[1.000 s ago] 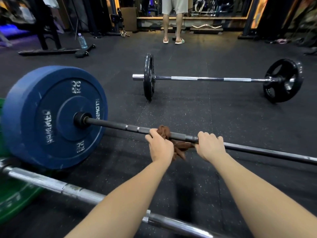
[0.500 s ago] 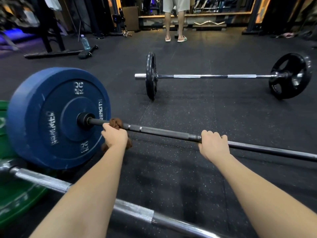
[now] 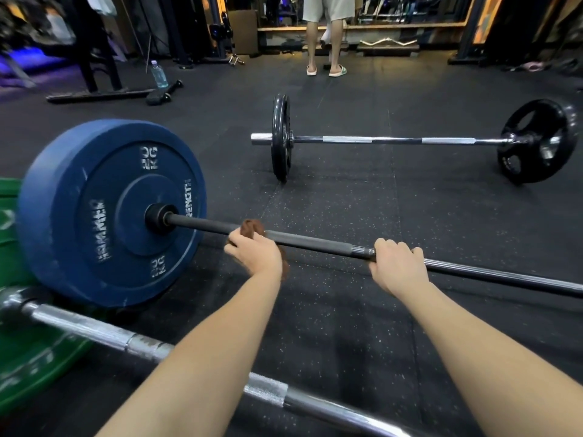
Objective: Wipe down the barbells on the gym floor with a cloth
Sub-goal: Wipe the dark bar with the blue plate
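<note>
Closest in, a silver bar (image 3: 94,329) with a green plate (image 3: 28,367) lies on the floor (image 3: 347,326) under the forearms. Neither hand touches it.

Just beyond it, the two hands sit well apart on the dark bar (image 3: 315,241). The left hand (image 3: 254,257) is curled round the brown cloth (image 3: 252,228), which wraps the bar a short way in from the blue plate (image 3: 110,212). The right hand (image 3: 396,266) is clamped on bare metal, where the smooth dark stretch meets the ridged section.

The step in hand looks like rubbing the stretch between the collar and the right hand. To do it well, the right hand should pin the bar so it cannot roll. The left hand should squeeze the cloth fully round the shaft and slide it right up to the collar, twisting so the underside is cleaned too. The loose tail of cloth hanging below the wrist could snag at the plate, so it is better gathered in. The patch under the right hand will need its own pass.

Farther off, the far barbell (image 3: 394,140) with black plates lies on the floor. Beyond it a person (image 3: 325,42) in sandals stands well clear.
</note>
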A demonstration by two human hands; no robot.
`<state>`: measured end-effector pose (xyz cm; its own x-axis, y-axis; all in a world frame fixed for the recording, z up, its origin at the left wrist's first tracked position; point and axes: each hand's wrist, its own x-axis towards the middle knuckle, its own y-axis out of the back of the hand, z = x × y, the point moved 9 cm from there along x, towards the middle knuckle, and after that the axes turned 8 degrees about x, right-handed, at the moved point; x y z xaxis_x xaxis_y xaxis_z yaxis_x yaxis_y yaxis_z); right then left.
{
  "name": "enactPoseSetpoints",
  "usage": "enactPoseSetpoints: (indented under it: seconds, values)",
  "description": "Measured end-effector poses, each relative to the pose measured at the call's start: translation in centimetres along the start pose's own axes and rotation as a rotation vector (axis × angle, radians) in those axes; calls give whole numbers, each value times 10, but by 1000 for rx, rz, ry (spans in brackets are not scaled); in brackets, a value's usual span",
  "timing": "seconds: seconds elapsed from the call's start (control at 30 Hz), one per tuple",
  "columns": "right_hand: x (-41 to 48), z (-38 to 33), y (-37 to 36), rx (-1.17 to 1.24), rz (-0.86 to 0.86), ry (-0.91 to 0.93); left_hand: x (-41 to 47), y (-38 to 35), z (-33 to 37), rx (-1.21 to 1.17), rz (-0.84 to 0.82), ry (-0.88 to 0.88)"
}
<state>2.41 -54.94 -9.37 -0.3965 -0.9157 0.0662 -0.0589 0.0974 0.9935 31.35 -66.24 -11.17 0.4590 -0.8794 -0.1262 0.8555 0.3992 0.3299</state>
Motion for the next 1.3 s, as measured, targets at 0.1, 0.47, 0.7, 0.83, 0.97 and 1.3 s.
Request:
enactPoseSetpoints:
  seconds: [0.1, 0.47, 0.7, 0.83, 0.97, 1.3]
  values:
    - [-2, -1, 0, -19, 50, 1, 37, 31, 3, 32, 74, -4]
    - [-2, -1, -1, -3, 40, -11, 47, 55, -1, 56, 112, 10]
    - [2, 0, -1, 11, -1, -9, 58, 57, 5, -47, 158, 89]
    - [2, 0, 0, -1, 13, -4, 102, 81, 1, 2, 151, 47]
    - [3, 0, -1, 3, 28, -24, 142, 114, -6, 14, 180, 58]
    - [1, -1, -1, -20, 13, -85, 78, 67, 0, 72, 94, 23]
